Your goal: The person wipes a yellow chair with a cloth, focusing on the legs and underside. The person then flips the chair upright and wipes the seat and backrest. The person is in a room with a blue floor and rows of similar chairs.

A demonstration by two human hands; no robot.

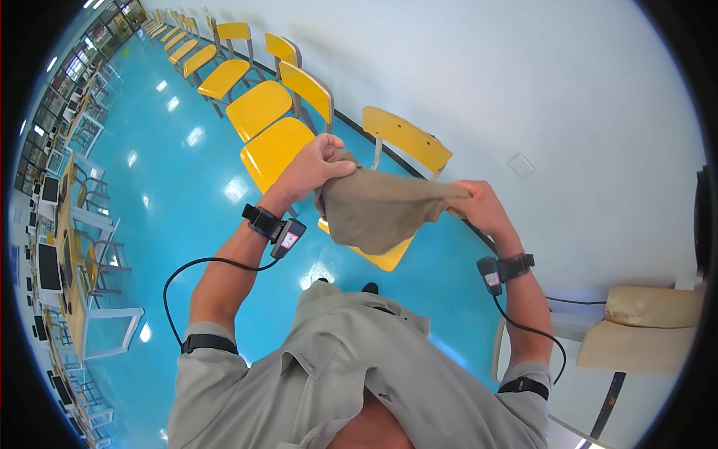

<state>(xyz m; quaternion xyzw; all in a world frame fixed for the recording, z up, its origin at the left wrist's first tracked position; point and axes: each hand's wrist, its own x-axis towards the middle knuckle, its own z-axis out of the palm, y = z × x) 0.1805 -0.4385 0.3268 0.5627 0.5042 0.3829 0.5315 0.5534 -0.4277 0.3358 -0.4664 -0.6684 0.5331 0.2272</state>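
Observation:
A brown cloth [376, 207] is stretched between my two hands in front of me. My left hand [322, 163] pinches its upper left edge, thumb on top. The cloth's narrow, bunched right end is gripped by my right hand [479, 205]. Its wider part hangs down over the seat of a yellow chair [390, 258], hiding much of that seat. The backrest [406, 134] of this chair shows behind the cloth. Both wrists bear strapped devices with cables.
A row of yellow chairs [261, 109] runs along the white wall [505, 73] to the upper left. Desks with monitors [49, 266] stand at the far left. A beige cushioned item [639, 342] lies on a white surface at the lower right.

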